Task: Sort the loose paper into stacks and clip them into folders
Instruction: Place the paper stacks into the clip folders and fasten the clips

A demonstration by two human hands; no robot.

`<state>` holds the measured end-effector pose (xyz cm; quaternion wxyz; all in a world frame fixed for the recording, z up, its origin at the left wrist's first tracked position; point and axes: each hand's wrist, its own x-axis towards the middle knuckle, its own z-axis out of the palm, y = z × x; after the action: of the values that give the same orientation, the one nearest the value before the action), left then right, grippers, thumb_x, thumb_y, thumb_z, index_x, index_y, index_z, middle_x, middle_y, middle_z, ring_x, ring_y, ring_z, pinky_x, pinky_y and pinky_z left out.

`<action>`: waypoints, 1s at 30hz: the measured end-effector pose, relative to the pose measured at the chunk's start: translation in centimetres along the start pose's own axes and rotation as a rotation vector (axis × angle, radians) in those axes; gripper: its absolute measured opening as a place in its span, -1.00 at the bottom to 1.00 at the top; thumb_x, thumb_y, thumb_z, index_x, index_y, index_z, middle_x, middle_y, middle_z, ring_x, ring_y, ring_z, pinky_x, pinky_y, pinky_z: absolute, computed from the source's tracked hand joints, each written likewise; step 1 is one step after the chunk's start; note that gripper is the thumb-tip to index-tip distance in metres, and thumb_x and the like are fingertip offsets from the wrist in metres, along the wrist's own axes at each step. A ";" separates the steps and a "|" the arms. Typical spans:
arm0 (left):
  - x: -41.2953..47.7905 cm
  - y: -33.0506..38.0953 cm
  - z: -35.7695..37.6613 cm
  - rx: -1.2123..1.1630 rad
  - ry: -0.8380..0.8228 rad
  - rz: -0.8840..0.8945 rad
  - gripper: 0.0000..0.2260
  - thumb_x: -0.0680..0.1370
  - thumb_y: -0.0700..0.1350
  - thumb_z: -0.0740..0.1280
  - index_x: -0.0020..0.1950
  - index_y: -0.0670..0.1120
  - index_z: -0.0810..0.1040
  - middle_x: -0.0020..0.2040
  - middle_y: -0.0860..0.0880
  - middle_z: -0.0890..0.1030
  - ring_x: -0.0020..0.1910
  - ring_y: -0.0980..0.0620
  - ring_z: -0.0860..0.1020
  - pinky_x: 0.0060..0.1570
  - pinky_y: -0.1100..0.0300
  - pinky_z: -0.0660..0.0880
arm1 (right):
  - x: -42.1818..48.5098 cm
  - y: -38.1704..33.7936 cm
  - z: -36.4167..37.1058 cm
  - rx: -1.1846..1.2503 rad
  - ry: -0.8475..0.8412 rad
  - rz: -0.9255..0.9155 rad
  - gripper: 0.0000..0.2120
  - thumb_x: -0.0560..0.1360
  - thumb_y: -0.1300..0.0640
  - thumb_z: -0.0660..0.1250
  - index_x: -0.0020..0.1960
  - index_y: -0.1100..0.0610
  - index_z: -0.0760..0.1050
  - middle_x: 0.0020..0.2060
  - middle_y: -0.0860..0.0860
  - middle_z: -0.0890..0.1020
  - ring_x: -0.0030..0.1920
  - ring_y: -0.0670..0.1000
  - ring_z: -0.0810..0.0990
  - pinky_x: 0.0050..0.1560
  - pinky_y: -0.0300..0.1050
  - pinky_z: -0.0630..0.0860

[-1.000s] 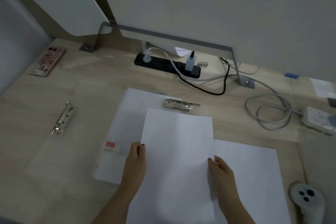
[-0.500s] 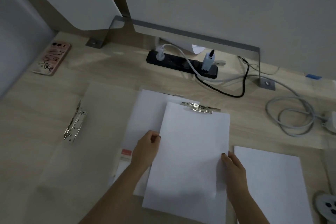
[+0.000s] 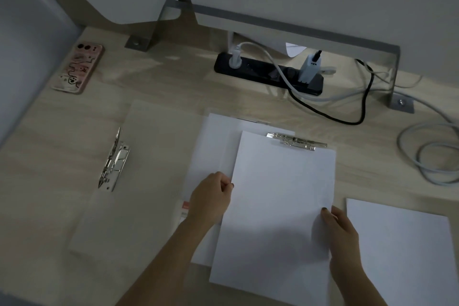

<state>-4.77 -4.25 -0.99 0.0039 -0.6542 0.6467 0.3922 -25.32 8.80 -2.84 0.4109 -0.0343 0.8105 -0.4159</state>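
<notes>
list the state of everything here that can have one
paper stack, held at both side edges
left hand, pinches the stack's left edge
right hand, grips the stack's right edge
metal clip, at the stack's top; cannot tell if clamped
left folder clip, lever looks raised, no paper in it
phone, face down
power strip, plugs in it
right sheets, lying flat

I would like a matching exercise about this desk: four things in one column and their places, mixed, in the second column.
1. pink cartoon-case phone
2. black plastic power strip
3. coiled grey cable
4. white paper sheet

a. right edge of the light wooden desk
b. gripped by left hand and right hand
c. far left
d. at the back, centre

Pairs: 1-c, 2-d, 3-a, 4-b.
</notes>
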 end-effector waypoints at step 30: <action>0.2 0.3 0.0 0.060 -0.029 -0.006 -0.88 0.59 -0.10 0.16 -0.01 -0.13 0.45 -0.04 -0.01 0.49 -0.16 0.05 0.43 -0.17 0.24 0.29 | 0.1 -0.6 0.1 -0.149 -0.032 -0.015 -0.83 0.54 0.16 0.21 -0.17 0.13 0.53 -0.27 0.05 0.52 -0.18 0.08 0.45 -0.11 -0.04 0.39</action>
<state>-5.05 -4.44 -0.93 0.0342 -0.6498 0.6560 0.3823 -25.51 8.33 -2.56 0.4171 -0.0777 0.8323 -0.3567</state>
